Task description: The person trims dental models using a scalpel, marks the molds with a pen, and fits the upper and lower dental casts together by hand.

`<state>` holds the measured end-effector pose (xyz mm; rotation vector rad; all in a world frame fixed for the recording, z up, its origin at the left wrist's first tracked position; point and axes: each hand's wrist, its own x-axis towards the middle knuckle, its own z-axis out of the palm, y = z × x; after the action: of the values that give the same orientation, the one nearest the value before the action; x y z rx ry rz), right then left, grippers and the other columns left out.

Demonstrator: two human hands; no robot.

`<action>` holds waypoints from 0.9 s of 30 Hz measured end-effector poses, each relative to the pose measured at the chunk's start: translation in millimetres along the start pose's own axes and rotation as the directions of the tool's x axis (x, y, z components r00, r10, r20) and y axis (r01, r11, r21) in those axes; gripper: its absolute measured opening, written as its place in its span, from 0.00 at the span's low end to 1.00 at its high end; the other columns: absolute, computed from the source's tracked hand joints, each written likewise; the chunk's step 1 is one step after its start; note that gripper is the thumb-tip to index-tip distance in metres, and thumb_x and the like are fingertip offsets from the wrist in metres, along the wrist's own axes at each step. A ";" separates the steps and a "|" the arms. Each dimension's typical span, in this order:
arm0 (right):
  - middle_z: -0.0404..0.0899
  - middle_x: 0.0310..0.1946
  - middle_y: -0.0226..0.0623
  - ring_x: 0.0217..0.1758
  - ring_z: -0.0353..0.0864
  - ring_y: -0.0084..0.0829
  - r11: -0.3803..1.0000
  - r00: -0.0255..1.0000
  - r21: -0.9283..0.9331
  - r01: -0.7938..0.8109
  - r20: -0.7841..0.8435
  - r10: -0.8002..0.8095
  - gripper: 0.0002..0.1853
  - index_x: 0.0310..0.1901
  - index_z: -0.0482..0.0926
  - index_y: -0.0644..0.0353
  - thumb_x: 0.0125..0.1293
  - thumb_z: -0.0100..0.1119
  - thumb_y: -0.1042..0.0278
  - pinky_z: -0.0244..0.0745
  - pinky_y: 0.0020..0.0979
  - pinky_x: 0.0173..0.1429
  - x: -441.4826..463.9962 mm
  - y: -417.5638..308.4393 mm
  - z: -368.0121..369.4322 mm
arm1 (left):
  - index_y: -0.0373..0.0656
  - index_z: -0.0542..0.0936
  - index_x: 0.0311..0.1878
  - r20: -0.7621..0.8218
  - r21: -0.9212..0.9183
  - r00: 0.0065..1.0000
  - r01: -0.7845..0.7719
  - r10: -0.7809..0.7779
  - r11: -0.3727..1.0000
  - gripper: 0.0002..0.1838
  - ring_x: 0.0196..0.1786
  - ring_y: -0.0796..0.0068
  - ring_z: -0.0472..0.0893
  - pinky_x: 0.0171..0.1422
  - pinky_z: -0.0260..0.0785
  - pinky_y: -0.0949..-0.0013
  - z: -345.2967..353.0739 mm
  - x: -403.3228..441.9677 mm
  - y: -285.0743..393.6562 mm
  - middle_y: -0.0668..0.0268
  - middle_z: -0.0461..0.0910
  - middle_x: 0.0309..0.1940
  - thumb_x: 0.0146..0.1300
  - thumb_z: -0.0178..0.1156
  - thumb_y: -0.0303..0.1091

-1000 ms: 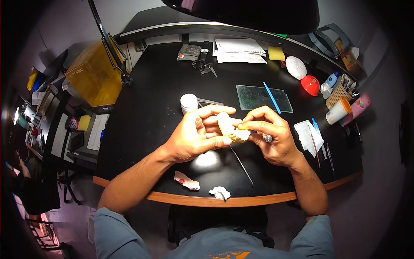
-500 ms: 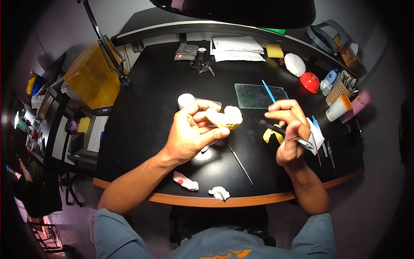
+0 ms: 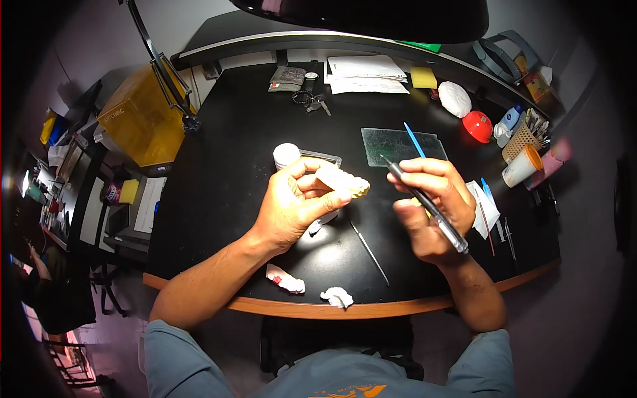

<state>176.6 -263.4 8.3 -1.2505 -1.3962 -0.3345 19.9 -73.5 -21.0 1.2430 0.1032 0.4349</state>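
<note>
My left hand (image 3: 282, 209) is closed on a pale yellow dental cast (image 3: 348, 184), pinched between thumb and fingers, with a row of teeth along its outer edge. In my right hand (image 3: 446, 199) is a slim black pen (image 3: 421, 196), its tip pointing up and left, apart from the cast. Behind the right hand a blue stick (image 3: 414, 138) lies across a glass plate (image 3: 381, 149). A white-lidded jar (image 3: 286, 154) stands just beyond the left hand. Below the cast, a thin metal instrument (image 3: 369, 252) rests on the black table.
Two crumpled white pieces, one with red on it (image 3: 285, 278) and one plain (image 3: 337, 297), lie near the wooden front edge (image 3: 398, 308). Papers (image 3: 366, 73), keys (image 3: 320, 106) and a red bowl (image 3: 476, 126) sit farther back. A lamp (image 3: 365, 16) hangs overhead.
The cast has tilted in my left hand, now seen more edge-on. My right hand has turned the pen so its tip points up and left, covering the yellow piece seen before.
</note>
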 end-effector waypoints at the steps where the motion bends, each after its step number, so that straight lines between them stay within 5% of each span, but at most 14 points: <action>1: 0.86 0.45 0.49 0.42 0.91 0.37 0.997 0.999 -0.066 0.040 0.018 -0.039 0.13 0.47 0.85 0.67 0.64 0.77 0.73 0.87 0.32 0.47 -2.0 1.0 -0.2 | 0.36 0.77 0.65 0.009 -0.003 1.000 -0.005 0.005 1.000 0.25 0.57 0.70 0.88 0.63 0.85 0.65 -0.1 -0.5 -0.4 0.56 0.88 0.54 0.68 0.76 0.24; 3: 0.86 0.41 0.45 0.39 0.89 0.35 0.972 0.988 -0.179 0.153 0.058 -0.145 0.13 0.43 0.85 0.65 0.57 0.76 0.82 0.85 0.32 0.42 1.4 -1.3 -2.4 | 0.34 0.74 0.71 0.042 0.028 0.999 0.004 -0.005 1.000 0.30 0.59 0.69 0.88 0.65 0.84 0.65 -1.5 -0.8 -1.6 0.56 0.87 0.56 0.69 0.75 0.23; 7: 0.84 0.37 0.44 0.35 0.86 0.33 0.998 1.000 -0.070 0.010 0.010 -0.009 0.11 0.38 0.83 0.63 0.55 0.73 0.83 0.82 0.31 0.38 -3.3 -5.8 0.4 | 0.34 0.67 0.80 0.091 -0.010 0.996 -0.007 0.008 1.000 0.38 0.61 0.69 0.86 0.69 0.80 0.63 -2.6 -2.5 -8.4 0.56 0.85 0.57 0.70 0.72 0.22; 15: 0.84 0.42 0.45 0.37 0.86 0.31 0.993 0.998 0.094 -0.070 0.004 0.070 0.12 0.39 0.83 0.65 0.52 0.70 0.86 0.82 0.31 0.40 -5.7 -6.1 9.5 | 0.30 0.69 0.80 0.261 0.260 0.964 -0.126 0.056 0.957 0.38 0.50 0.80 0.82 0.62 0.76 0.70 -0.7 -3.6 -2.4 0.69 0.83 0.49 0.70 0.72 0.25; 22: 0.81 0.38 0.44 0.39 0.83 0.29 0.937 0.974 0.280 -0.210 0.140 0.177 0.10 0.35 0.80 0.64 0.52 0.67 0.85 0.79 0.29 0.45 -7.7 -14.1 -0.9 | 0.31 0.67 0.82 0.329 0.234 0.944 -0.090 0.008 0.968 0.39 0.46 0.82 0.79 0.60 0.74 0.71 -2.3 -6.9 -3.6 0.70 0.82 0.46 0.68 0.66 0.21; 27: 0.83 0.39 0.44 0.36 0.86 0.29 0.983 0.979 0.180 -0.044 0.205 0.006 0.10 0.35 0.82 0.62 0.51 0.69 0.83 0.80 0.29 0.40 -4.4 -13.1 5.4 | 0.35 0.66 0.84 0.372 0.294 0.928 -0.091 -0.026 0.952 0.41 0.45 0.81 0.81 0.56 0.76 0.70 -6.3 -7.9 -5.3 0.68 0.81 0.45 0.67 0.64 0.21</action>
<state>162.1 -266.3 8.9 -1.1728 -1.5463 -0.0583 12.1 -72.2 -29.2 1.6171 -0.1825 0.2069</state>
